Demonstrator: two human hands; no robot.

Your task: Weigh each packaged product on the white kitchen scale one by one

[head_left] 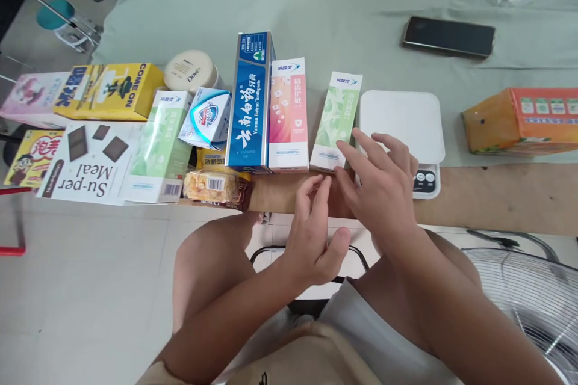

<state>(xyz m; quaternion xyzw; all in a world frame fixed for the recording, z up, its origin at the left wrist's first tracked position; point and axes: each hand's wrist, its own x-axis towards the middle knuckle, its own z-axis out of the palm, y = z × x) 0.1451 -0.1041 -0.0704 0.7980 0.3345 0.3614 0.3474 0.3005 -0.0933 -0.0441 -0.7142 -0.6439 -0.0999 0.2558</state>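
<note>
My right hand (383, 189) is open, fingers spread, its fingertips touching the near end of a light green toothpaste box (338, 119) and partly covering the front of a white kitchen scale (401, 123). My left hand (313, 231) hovers open just below the table edge, holding nothing. Left of the green box lie a pink toothpaste box (288, 113) and a tall blue toothpaste box (250, 102).
Further left are a soap pack (206, 117), another green box (160, 144), a Su-per Meal box (88, 162), a yellow box (111, 90), a Dove jar (192, 70) and a wrapped snack (212, 186). A phone (448, 36) and an orange carton (524, 120) lie right. A fan (533, 295) stands below.
</note>
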